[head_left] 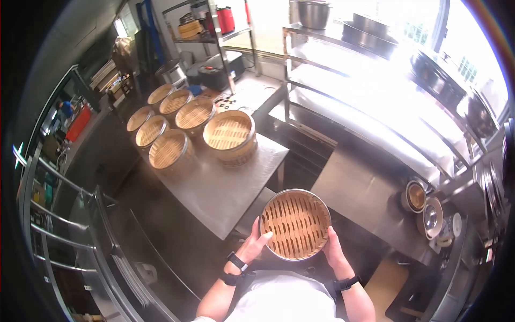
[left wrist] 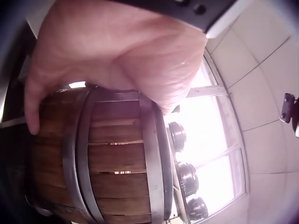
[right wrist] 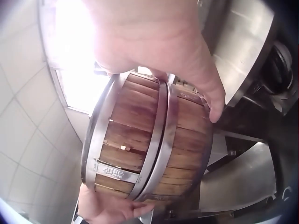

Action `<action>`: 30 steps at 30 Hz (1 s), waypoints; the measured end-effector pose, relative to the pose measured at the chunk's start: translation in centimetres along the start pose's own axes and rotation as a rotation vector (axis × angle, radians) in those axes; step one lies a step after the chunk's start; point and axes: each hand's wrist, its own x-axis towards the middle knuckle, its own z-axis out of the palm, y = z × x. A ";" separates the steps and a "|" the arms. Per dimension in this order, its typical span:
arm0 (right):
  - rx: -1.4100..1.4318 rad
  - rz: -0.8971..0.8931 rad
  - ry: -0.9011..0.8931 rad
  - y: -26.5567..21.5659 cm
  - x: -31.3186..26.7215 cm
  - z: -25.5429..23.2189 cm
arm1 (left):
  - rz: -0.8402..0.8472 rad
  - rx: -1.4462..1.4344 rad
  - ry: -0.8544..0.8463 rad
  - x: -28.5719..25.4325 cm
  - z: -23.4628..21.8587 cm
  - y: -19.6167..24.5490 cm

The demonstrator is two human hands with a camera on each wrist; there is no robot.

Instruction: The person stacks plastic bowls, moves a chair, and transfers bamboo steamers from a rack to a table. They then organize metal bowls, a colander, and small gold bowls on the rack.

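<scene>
In the head view both hands hold a stack of bamboo steamers [head_left: 296,225] in front of the white-clothed torso. Its slatted base shows through the open top, ringed by a metal rim. The left hand [head_left: 253,248] grips the left side with the thumb over the rim. On the opposite side the right hand [head_left: 335,249] curves round the wall. Two tiers, wooden with metal bands [right wrist: 161,126], meet at a seam in the right wrist view. A metal plate [right wrist: 117,173] with embossed characters sits on one tier. Seen from the left wrist, fingers spread over the wooden wall [left wrist: 117,163].
Several more steamers [head_left: 229,131] stand in rows on a steel table [head_left: 214,201] ahead and left. A steel counter [head_left: 370,196] at right bears metal bowls [head_left: 431,217]. Behind it rises a rack [head_left: 322,78] with pots. Metal rails [head_left: 64,231] run along the left.
</scene>
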 end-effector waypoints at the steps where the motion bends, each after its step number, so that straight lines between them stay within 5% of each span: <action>1: -0.012 0.010 -0.020 0.0 1.1 2.1 | 0.021 0.046 0.052 -0.4 -2.1 0.4; 8: -0.158 0.210 -0.160 1.0 10.0 17.7 | -0.049 -0.090 0.266 -1.9 -18.2 -0.6; 14: -0.264 0.208 -0.229 3.4 13.5 25.6 | -0.209 -0.212 0.433 -2.4 -24.5 2.6; 22: -0.211 0.195 -0.126 4.5 10.8 23.3 | -0.059 -0.348 0.462 0.3 -26.1 -1.6; 26: -0.173 0.144 0.051 4.1 7.6 19.6 | 0.076 -0.622 0.692 1.6 -25.3 -3.3; 30: -0.128 0.096 0.200 3.7 4.1 13.5 | -0.168 -0.368 0.742 0.9 -23.1 -5.3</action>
